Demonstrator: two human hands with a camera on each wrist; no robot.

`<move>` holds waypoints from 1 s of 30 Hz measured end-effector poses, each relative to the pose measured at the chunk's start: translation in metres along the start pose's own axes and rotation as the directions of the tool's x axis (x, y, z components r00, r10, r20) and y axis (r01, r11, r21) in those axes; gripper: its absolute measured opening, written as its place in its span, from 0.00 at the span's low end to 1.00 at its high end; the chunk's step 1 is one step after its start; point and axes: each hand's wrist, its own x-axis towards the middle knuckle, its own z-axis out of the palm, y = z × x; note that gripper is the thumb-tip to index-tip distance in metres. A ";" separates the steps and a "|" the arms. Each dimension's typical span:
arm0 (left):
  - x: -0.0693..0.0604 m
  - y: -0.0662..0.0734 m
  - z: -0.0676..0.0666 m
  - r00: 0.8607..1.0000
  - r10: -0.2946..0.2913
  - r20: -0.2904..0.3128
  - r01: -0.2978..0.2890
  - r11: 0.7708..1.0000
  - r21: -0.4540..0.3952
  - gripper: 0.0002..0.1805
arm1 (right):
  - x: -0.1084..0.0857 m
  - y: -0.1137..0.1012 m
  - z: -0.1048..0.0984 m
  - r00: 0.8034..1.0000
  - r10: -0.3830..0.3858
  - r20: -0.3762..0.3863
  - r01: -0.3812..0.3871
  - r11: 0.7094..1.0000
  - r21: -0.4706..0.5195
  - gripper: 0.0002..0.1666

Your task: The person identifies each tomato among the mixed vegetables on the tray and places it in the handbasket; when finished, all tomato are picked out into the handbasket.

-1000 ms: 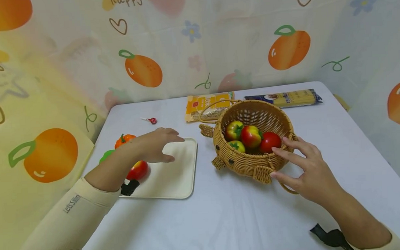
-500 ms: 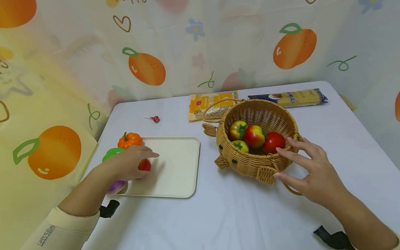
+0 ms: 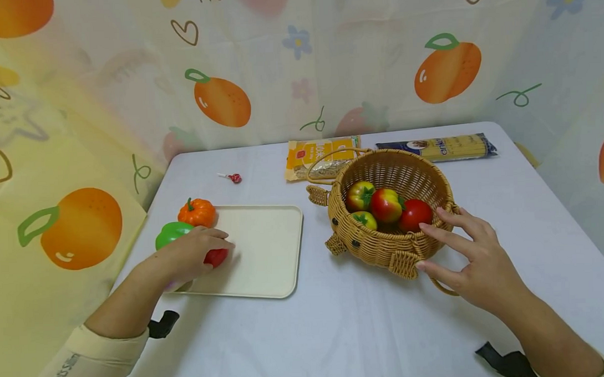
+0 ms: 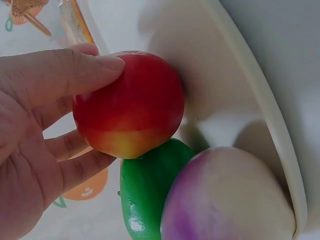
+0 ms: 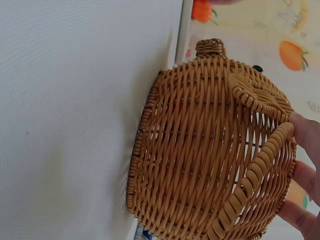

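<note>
My left hand (image 3: 191, 253) grips a red-and-yellow apple (image 4: 132, 105) over the left part of the cream tray (image 3: 266, 256); its thumb lies on the near side and fingers wrap behind. Just below the apple in the left wrist view are a green bell pepper (image 4: 150, 185) and a purple-and-white turnip (image 4: 225, 200). An orange pumpkin (image 3: 197, 212) sits at the tray's far left corner. My right hand (image 3: 476, 257) holds the wicker basket (image 3: 371, 250) by its right rim, thumb outside by the woven fin. Inside lie a red tomato (image 3: 415, 215) and several red, yellow and green fruits (image 3: 386, 205).
Behind the basket lie an orange grain packet (image 3: 322, 159) and a pack of spaghetti (image 3: 442, 148). A lollipop (image 3: 234, 178) rests beyond the tray. The basket's arched handle (image 5: 255, 175) hangs down beside my right thumb. Printed cloth (image 3: 278, 73) hangs behind the white table.
My left hand has come back leftward from above the tray's middle, lowered, and taken hold of the apple. The right hand stays at the basket rim. The head view shifted slightly.
</note>
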 end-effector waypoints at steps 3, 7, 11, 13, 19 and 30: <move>0.002 0.000 0.000 0.999 0.031 -0.021 -0.031 0.999 0.011 0.25 | 0.000 0.000 0.000 1.000 0.006 0.001 -0.006 1.000 -0.003 0.42; 0.002 0.002 -0.001 0.999 0.033 -0.015 -0.033 0.999 -0.018 0.24 | -0.001 0.000 0.000 1.000 0.000 -0.002 0.000 1.000 -0.001 0.42; 0.004 0.005 -0.004 0.999 0.041 -0.014 -0.041 0.998 -0.042 0.22 | -0.002 0.001 0.001 1.000 -0.023 -0.016 0.023 1.000 0.001 0.43; 0.006 0.007 -0.006 0.998 0.058 -0.023 -0.059 0.997 -0.042 0.22 | -0.002 0.001 0.002 0.999 -0.032 -0.021 0.032 0.999 -0.002 0.43; 0.015 0.015 -0.011 0.986 0.150 -0.070 -0.151 0.989 -0.008 0.21 | -0.001 0.001 0.002 0.999 -0.044 -0.024 0.044 0.999 -0.002 0.44; 0.038 0.057 -0.042 0.976 0.208 -0.065 -0.203 0.976 0.074 0.22 | 0.002 -0.001 -0.003 0.999 -0.042 0.002 0.042 0.998 -0.048 0.43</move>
